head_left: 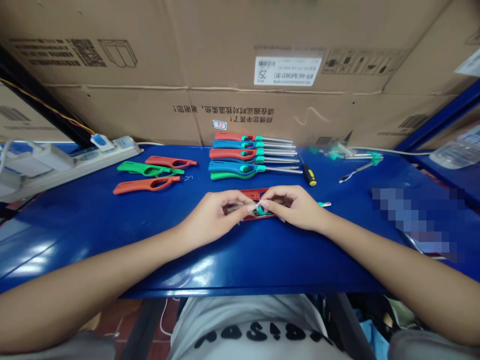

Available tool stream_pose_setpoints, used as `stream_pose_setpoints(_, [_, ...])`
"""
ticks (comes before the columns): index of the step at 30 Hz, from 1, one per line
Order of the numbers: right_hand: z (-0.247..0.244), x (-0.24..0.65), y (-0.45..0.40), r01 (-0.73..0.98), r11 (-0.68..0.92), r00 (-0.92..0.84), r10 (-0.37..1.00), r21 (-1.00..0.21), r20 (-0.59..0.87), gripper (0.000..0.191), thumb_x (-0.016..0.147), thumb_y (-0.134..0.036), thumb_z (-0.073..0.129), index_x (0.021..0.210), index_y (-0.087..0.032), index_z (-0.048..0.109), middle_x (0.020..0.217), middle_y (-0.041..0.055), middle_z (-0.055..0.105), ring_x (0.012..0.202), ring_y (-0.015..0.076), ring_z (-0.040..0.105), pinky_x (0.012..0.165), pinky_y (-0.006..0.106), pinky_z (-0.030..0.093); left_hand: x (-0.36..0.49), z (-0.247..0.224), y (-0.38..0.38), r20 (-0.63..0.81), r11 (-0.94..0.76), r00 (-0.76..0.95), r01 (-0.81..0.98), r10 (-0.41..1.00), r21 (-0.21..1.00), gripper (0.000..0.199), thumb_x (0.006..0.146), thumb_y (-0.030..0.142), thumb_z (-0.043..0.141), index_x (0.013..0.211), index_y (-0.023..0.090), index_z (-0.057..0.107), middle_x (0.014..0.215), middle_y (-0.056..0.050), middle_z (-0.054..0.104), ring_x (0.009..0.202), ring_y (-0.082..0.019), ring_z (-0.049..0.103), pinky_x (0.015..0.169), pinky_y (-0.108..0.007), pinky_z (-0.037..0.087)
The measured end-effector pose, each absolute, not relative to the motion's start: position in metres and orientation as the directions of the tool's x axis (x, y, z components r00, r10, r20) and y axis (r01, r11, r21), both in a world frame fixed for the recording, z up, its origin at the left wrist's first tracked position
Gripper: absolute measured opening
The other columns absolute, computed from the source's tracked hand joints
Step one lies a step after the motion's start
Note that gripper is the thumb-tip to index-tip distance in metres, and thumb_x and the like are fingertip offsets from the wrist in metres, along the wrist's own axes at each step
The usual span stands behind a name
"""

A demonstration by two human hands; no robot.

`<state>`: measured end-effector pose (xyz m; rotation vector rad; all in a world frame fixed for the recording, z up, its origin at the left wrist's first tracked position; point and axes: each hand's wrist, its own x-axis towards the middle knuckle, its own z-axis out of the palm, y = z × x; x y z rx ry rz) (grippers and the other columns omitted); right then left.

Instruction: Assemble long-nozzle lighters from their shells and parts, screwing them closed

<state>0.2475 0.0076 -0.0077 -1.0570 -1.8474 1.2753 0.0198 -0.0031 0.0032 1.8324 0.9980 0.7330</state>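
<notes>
A red long-nosed lighter casing point(255, 193) lies on the blue table between my hands, its inside showing. In it a green part point(259, 212) is visible, and a metal tip point(326, 204) sticks out past my right hand. My left hand point(212, 215) is closed in a pinch over the casing's left part, with thin metal pieces by its fingers. My right hand point(300, 207) pinches from the other side, its fingertips meeting those of the left. Whatever small pale piece sits between the fingertips is too small to name.
Several lighters point(236, 154) lie stacked at the back centre, beside a yellow-black screwdriver point(309, 175). Loose red and green casing halves point(150, 185) and small screws point(189, 178) are left. Green-and-metal inner parts point(352, 154) lie back right. A power strip point(90, 160) borders the left; cardboard point(232, 95) stands behind.
</notes>
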Motion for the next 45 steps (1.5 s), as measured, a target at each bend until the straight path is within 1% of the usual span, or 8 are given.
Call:
stream_pose_setpoints(5, [-0.007,0.252,0.01,0.274,0.158,-0.475,0.88,-0.949,0.01,0.034,0.091,-0.05,0.062,0.091,-0.017,0.066,0.062,-0.004,0.057,0.047,0.0077,0.046,0.046,0.023,0.037,0.008,0.014,0.0,0.283,-0.615,0.59,0.495,0.757,0.614,0.017,0.095,0.03,0.065,0.104,0.023,0.078,0.095,-0.004,0.071,0.089,-0.017,0.065,0.081,-0.03,0.051])
stream_pose_setpoints(10, [-0.007,0.253,0.01,0.297,0.15,-0.453,0.891,-0.943,-0.001,0.033,0.091,-0.049,0.061,0.093,-0.016,0.066,0.064,-0.0038,0.057,0.049,0.0083,0.047,0.049,0.023,0.039,0.008,0.012,0.001,0.187,-0.624,0.651,0.544,0.736,0.561,0.018,0.095,0.033,0.066,0.102,0.019,0.075,0.086,-0.002,0.069,0.083,-0.017,0.062,0.073,-0.028,0.049])
stream_pose_setpoints(15, [-0.008,0.252,0.011,0.296,0.183,-0.455,0.89,-0.937,0.03,0.03,0.092,-0.045,0.06,0.094,-0.016,0.067,0.067,-0.003,0.058,0.05,0.0084,0.047,0.05,0.024,0.039,0.008,0.008,0.001,0.193,-0.69,0.693,0.565,0.695,0.452,0.015,0.096,0.03,0.064,0.093,0.018,0.072,0.094,-0.004,0.07,0.094,-0.02,0.062,0.082,-0.032,0.048])
stream_pose_setpoints(21, [-0.009,0.255,0.01,0.287,0.287,-0.493,0.862,-0.914,0.116,0.026,0.094,-0.038,0.06,0.1,-0.015,0.071,0.079,0.0015,0.068,0.053,0.0083,0.05,0.051,0.023,0.041,0.007,0.013,-0.002,0.094,-0.618,0.662,0.628,0.744,0.473,0.013,0.093,0.029,0.067,0.101,0.019,0.071,0.1,-0.003,0.07,0.084,-0.017,0.066,0.069,-0.027,0.048])
stream_pose_setpoints(25, [-0.008,0.26,0.008,0.336,0.498,-0.609,0.762,-0.799,0.219,0.025,0.096,-0.032,0.058,0.108,-0.019,0.077,0.095,0.0055,0.077,0.064,0.0117,0.062,0.056,0.024,0.045,0.006,0.014,-0.003,0.092,-0.634,0.673,0.629,0.734,0.449,0.012,0.095,0.028,0.066,0.1,0.022,0.074,0.1,-0.002,0.07,0.089,-0.018,0.067,0.073,-0.027,0.049])
stream_pose_setpoints(32, [-0.003,0.26,0.004,0.309,0.711,-0.738,0.598,-0.631,0.312,0.028,0.096,-0.02,0.056,0.116,-0.024,0.075,0.113,0.0043,0.078,0.103,0.0184,0.073,0.087,0.03,0.057,0.005,0.012,-0.004,0.113,-0.655,0.686,0.614,0.719,0.44,0.019,0.096,0.028,0.064,0.107,0.022,0.078,0.097,-0.005,0.07,0.088,-0.019,0.068,0.078,-0.028,0.052])
stream_pose_setpoints(38, [0.0,0.258,0.001,0.338,0.773,-0.756,0.563,-0.537,0.334,0.028,0.096,-0.02,0.056,0.118,-0.019,0.073,0.112,0.0077,0.077,0.096,0.0179,0.073,0.086,0.03,0.057,0.006,0.013,-0.004,0.094,-0.64,0.679,0.624,0.728,0.448,0.018,0.095,0.026,0.065,0.106,0.021,0.078,0.097,-0.005,0.07,0.088,-0.019,0.068,0.079,-0.028,0.051])
stream_pose_setpoints(45, [0.0,0.258,0.002,0.368,0.753,-0.756,0.584,-0.546,0.296,0.03,0.096,-0.019,0.056,0.122,-0.021,0.071,0.115,0.0063,0.076,0.096,0.0175,0.072,0.087,0.031,0.056,0.008,0.016,-0.002,0.086,-0.591,0.651,0.617,0.754,0.52,0.013,0.092,0.026,0.069,0.098,0.021,0.079,0.091,-0.003,0.069,0.078,-0.015,0.066,0.068,-0.024,0.047])
